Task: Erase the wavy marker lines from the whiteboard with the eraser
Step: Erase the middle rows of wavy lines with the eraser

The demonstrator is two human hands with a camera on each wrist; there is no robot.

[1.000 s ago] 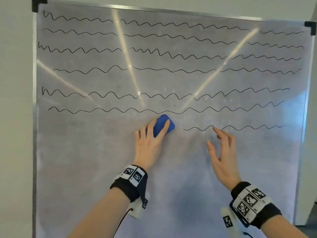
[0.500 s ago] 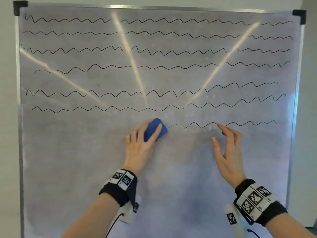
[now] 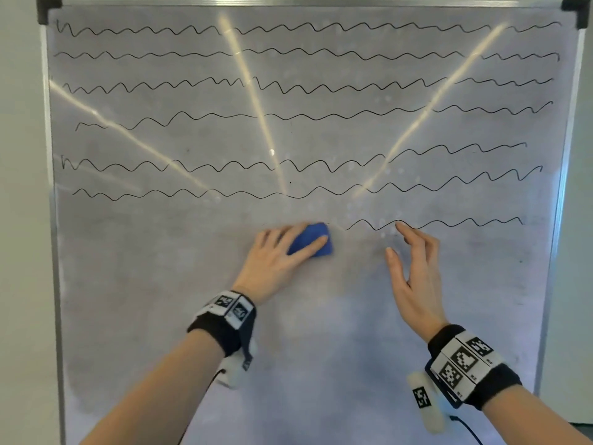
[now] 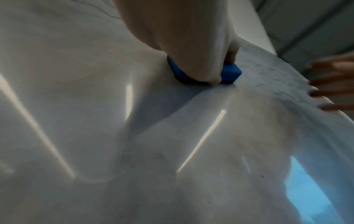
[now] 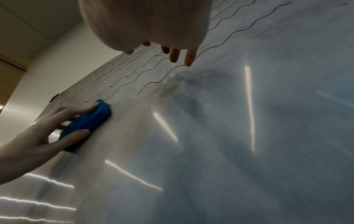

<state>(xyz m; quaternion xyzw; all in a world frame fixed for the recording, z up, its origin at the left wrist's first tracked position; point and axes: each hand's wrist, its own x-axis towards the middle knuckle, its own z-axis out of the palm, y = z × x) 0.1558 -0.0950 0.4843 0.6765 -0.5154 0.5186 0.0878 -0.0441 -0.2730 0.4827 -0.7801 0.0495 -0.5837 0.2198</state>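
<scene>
A whiteboard carries several black wavy lines across its upper half. The lowest wavy line survives only on the right side. My left hand grips a blue eraser and presses it flat on the board, just left of that line's left end. In the right wrist view the eraser sits between thumb and fingers. My right hand is open, its fingertips touching the board at the lowest line, right of the eraser.
The board's lower half is wiped, with grey smears. A metal frame with black corner caps bounds the board, and pale wall lies beyond it. Bright light streaks reflect on the surface.
The eraser has rubbed over the left end of the lowest line, and a short faint piece there is gone. My right hand has stayed at the same spot on the board.
</scene>
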